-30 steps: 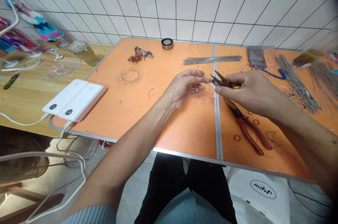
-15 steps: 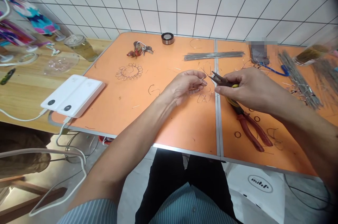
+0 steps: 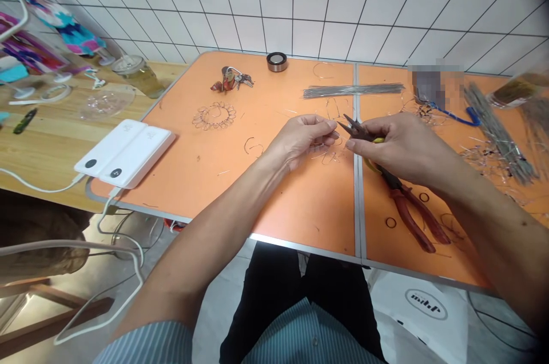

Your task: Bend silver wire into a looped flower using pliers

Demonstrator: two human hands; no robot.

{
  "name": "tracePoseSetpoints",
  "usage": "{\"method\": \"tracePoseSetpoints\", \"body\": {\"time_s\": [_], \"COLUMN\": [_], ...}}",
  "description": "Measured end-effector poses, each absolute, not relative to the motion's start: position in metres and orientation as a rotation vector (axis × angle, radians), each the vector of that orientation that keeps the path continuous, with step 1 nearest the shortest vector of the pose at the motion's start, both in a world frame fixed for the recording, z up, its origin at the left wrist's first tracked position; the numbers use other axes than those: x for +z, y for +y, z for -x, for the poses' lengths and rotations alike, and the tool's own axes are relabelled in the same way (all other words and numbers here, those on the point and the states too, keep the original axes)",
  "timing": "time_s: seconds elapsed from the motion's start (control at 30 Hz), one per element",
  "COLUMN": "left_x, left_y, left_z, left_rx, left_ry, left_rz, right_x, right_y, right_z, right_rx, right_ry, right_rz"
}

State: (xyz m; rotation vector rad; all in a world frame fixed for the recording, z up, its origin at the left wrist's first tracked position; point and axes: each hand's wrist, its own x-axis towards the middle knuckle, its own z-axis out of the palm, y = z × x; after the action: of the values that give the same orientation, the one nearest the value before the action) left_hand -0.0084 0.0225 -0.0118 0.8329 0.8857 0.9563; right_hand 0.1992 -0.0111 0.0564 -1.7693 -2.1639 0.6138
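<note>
My left hand [image 3: 306, 138] pinches a thin piece of wire [image 3: 337, 134] between thumb and fingers over the orange table [image 3: 300, 210]. Facing it from the right, my right hand [image 3: 392, 138] is closed on small pliers [image 3: 358, 128], whose slightly parted jaws point at the left fingertips. Thin bent wires [image 3: 330, 156] lie just below the left fingers. Red-handled pliers [image 3: 414, 212] rest on the table under and below my right hand. A looped wire ring [image 3: 214, 116] lies farther left.
A bundle of straight wires [image 3: 354, 90] lies behind the hands, with keys [image 3: 234, 79] and a round tin [image 3: 277, 61] to its left. White power banks [image 3: 124, 152] sit at the left edge. More wire bundles [image 3: 500, 132] and a cup [image 3: 521, 87] stand at right.
The whole view has shifted slightly, so the table things appear farther right. My left thumb and fingers have closed up a little around the wire, and the small pliers still point toward them.
</note>
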Motion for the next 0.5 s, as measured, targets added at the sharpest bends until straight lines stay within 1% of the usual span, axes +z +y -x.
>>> {"method": "tracePoseSetpoints", "body": {"time_s": [0.13, 0.33, 0.5], "left_x": [-0.012, -0.008, -0.005], "left_y": [0.022, 0.020, 0.021], "left_z": [0.010, 0.012, 0.013], "left_rx": [0.958, 0.906, 0.864], "left_ry": [0.874, 0.898, 0.928], "left_rz": [-0.872, -0.914, -0.907], "right_x": [0.055, 0.060, 0.061], "right_y": [-0.011, -0.008, -0.003], "right_z": [-0.203, -0.211, -0.218], "right_rx": [0.640, 0.829, 0.918], "right_ry": [-2.146, -2.175, -2.189], "right_rz": [1.735, 1.738, 1.690]}}
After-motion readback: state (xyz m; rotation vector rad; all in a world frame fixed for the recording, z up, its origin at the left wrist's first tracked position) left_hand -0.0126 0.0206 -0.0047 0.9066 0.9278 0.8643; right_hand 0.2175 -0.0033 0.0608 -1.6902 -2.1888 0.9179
